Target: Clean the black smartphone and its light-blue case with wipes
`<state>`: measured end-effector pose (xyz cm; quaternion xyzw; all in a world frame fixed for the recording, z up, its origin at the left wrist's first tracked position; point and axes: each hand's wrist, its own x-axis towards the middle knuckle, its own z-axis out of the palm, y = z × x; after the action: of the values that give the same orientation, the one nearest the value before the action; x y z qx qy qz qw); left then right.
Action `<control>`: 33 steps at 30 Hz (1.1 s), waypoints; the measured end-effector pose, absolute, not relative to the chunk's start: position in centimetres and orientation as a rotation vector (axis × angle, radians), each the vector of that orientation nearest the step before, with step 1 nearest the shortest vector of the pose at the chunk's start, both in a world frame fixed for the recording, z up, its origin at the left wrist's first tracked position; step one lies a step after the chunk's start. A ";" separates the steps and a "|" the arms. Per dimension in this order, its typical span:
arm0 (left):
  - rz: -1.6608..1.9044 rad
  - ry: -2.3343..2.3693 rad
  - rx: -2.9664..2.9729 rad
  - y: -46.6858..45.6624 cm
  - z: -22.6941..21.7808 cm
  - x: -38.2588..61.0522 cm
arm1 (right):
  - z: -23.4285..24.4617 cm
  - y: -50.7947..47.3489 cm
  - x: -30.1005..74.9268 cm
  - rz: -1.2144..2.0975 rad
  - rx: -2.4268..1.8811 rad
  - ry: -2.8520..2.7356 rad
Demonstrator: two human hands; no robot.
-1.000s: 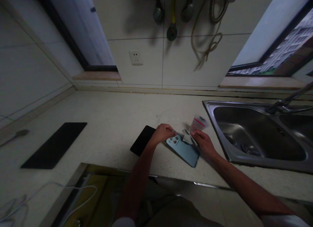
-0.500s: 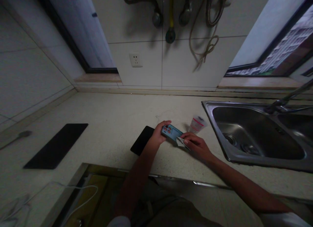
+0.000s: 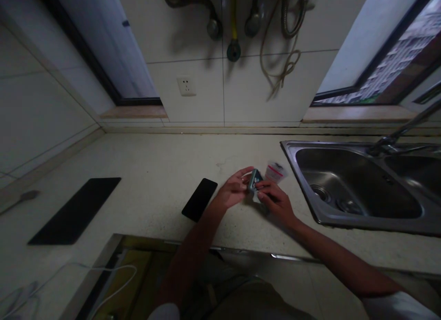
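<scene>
A blue-green phone case is tilted up between my hands above the counter. My right hand is closed on its right side, with a crumpled white tissue or cloth under the fingers. To the left of the case, my left hand has its fingers stretched out and apart. Their tips reach the case's left edge; whether they press on it is hard to see. A black phone lies flat beside my left wrist. Behind my right hand lies a small clear plastic bag with a red stripe.
On the right, a steel sink with a faucet is set into the counter. A black flat mat or panel lies at the left. A white cable hangs near an open drawer at the front left.
The phone case has turned from lying sideways to being tipped up, its end towards me. My left hand has moved right and its fingers have opened out. The view has shifted slightly.
</scene>
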<state>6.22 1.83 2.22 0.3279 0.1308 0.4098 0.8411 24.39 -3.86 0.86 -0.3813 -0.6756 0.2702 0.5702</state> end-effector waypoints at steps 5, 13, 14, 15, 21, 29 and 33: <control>0.926 0.331 0.912 1.2 2.0 7.1 | 1.6 -3.6 24.3 0.726 -0.973 -1.413; 1.130 0.460 0.881 1.1 1.3 8.2 | 1.9 -3.5 23.3 0.797 -0.900 -1.423; 1.133 0.448 0.817 1.0 1.4 8.4 | 2.0 -3.5 23.0 0.800 -0.906 -1.429; 1.127 0.440 0.751 1.0 1.4 8.5 | 2.1 -3.6 22.8 0.799 -0.928 -1.419; 1.008 0.471 0.498 1.1 1.1 9.3 | 3.3 -2.9 22.6 0.622 -1.064 -1.357; 0.997 0.457 0.338 1.0 0.8 10.0 | 3.6 -0.3 23.1 0.177 -0.985 -2.084; 0.951 0.450 0.368 1.1 0.4 9.8 | 2.8 -0.4 22.3 0.229 -1.064 -2.249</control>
<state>9.75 1.14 0.42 0.1748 0.2133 0.4511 0.8488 22.34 -0.40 2.77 -0.4039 -0.8541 0.0870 0.3159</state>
